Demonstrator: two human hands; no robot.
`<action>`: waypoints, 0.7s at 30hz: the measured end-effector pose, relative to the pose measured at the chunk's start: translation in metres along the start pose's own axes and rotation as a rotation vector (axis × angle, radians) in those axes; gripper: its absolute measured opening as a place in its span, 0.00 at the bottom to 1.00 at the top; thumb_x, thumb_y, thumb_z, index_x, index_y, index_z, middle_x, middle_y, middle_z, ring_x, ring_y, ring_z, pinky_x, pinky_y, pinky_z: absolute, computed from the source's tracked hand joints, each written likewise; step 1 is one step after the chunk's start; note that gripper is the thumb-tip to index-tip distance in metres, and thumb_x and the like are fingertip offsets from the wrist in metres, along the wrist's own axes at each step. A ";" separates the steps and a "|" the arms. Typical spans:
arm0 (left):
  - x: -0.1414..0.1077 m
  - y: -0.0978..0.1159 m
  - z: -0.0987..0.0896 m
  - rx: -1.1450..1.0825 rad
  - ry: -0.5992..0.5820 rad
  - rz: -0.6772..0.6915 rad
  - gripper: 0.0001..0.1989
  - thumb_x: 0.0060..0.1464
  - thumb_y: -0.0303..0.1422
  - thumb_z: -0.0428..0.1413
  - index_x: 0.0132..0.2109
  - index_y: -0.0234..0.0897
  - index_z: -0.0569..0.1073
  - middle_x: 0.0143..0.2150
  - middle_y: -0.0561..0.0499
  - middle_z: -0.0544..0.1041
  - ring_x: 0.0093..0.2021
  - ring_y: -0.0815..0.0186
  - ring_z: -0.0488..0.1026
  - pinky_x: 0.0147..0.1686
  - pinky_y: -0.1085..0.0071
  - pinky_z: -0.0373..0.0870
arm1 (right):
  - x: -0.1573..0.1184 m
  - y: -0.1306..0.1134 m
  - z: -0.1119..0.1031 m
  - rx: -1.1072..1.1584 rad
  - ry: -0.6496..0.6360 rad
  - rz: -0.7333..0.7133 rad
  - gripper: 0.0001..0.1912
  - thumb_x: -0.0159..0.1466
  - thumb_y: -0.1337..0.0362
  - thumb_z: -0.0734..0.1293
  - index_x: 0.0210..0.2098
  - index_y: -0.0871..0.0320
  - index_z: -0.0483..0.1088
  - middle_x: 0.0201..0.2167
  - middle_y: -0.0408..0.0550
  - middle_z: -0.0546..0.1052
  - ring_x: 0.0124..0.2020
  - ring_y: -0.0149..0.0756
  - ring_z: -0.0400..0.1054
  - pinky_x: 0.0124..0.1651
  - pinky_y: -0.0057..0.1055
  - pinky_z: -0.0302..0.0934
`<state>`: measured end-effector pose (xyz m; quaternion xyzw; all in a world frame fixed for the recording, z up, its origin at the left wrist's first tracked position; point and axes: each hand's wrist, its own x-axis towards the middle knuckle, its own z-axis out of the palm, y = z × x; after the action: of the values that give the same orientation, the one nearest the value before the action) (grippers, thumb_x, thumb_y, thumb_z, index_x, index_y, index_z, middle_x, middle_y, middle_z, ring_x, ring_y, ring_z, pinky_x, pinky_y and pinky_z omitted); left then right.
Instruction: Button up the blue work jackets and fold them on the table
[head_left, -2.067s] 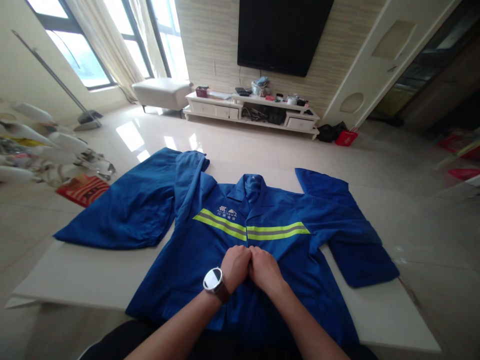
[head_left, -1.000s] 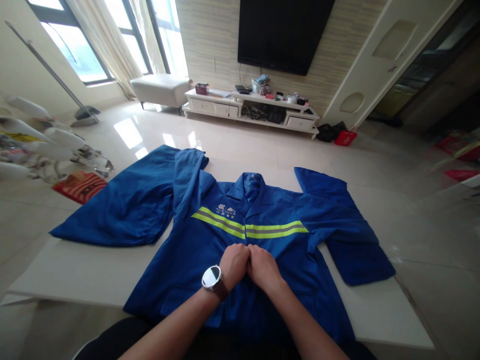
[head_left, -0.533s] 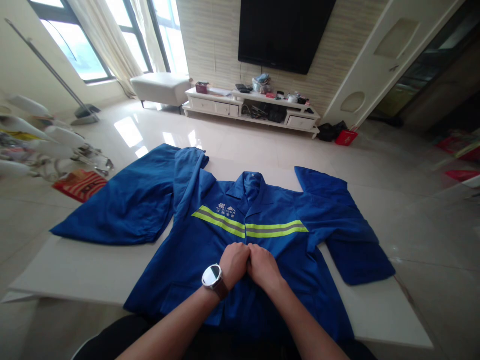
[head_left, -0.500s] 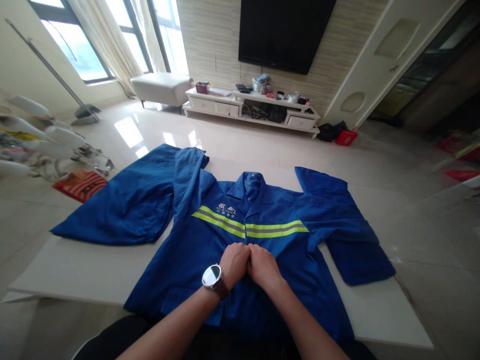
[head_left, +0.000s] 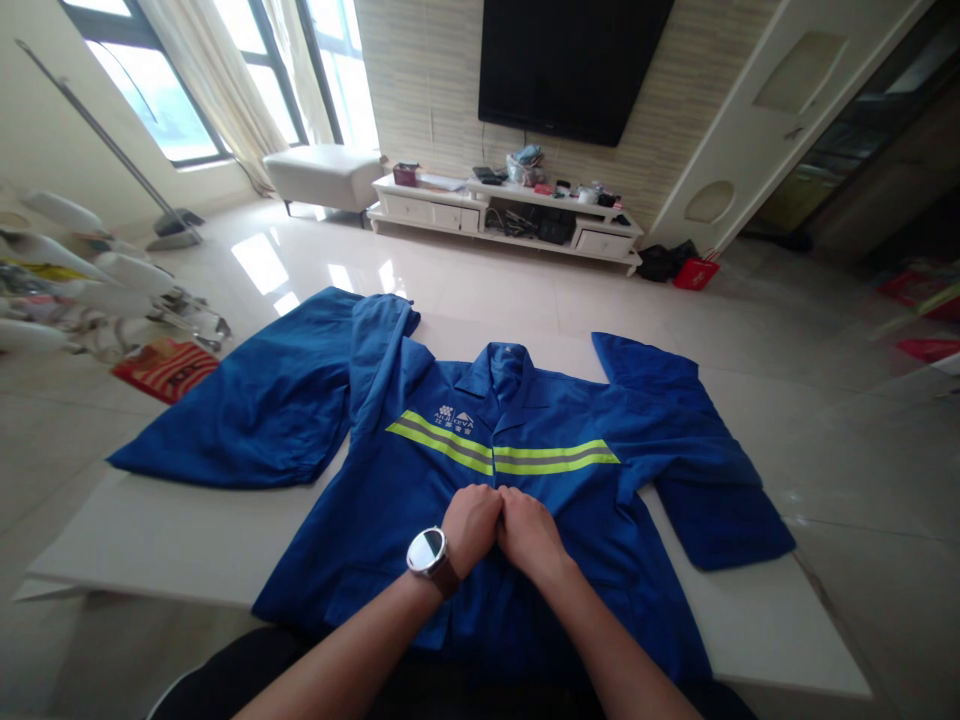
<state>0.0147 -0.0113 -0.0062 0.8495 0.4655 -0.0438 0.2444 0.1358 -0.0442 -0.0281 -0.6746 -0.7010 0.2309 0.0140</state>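
A blue work jacket (head_left: 375, 510) with a yellow-and-grey reflective stripe (head_left: 555, 458) across its chest lies front up on a white board (head_left: 187, 540). Its collar points away from me and both sleeves spread to the sides. My left hand (head_left: 472, 522), with a watch (head_left: 427, 550) on the wrist, is closed on the jacket's front edge just below the stripe. Against it, knuckles touching, my right hand (head_left: 529, 530) is closed on the same front opening. The fingertips of both hands are hidden under the knuckles.
Blue folded fabric (head_left: 255, 410) lies at the board's left, beside a red striped bag (head_left: 166, 368) and a white rack-like object (head_left: 135, 280). Beyond the tiled floor stand a white bench (head_left: 322, 170) and a low TV cabinet (head_left: 427, 208).
The whole view has shifted very slightly. Both hands keep their closed pose at the same spot on the jacket front.
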 end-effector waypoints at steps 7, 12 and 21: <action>0.002 -0.003 0.005 -0.010 -0.018 -0.015 0.16 0.66 0.26 0.46 0.43 0.30 0.79 0.40 0.39 0.81 0.44 0.54 0.80 0.46 0.59 0.75 | 0.000 0.001 0.001 0.005 -0.002 0.005 0.11 0.71 0.67 0.59 0.48 0.58 0.70 0.46 0.54 0.79 0.48 0.43 0.75 0.46 0.32 0.61; 0.003 -0.005 0.009 0.001 -0.012 -0.013 0.16 0.67 0.26 0.46 0.43 0.30 0.79 0.40 0.39 0.81 0.45 0.54 0.80 0.48 0.60 0.75 | 0.001 0.001 0.002 0.010 -0.007 0.008 0.11 0.71 0.67 0.59 0.48 0.59 0.71 0.46 0.56 0.78 0.48 0.43 0.75 0.47 0.33 0.61; 0.002 -0.004 0.006 -0.020 -0.018 -0.014 0.15 0.65 0.25 0.47 0.42 0.31 0.79 0.39 0.39 0.81 0.44 0.55 0.80 0.46 0.61 0.74 | 0.001 0.001 0.001 0.003 -0.005 0.004 0.11 0.71 0.67 0.59 0.49 0.59 0.70 0.47 0.55 0.78 0.49 0.43 0.75 0.47 0.33 0.61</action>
<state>0.0139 -0.0104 -0.0132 0.8433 0.4697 -0.0487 0.2567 0.1360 -0.0439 -0.0299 -0.6754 -0.6993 0.2337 0.0127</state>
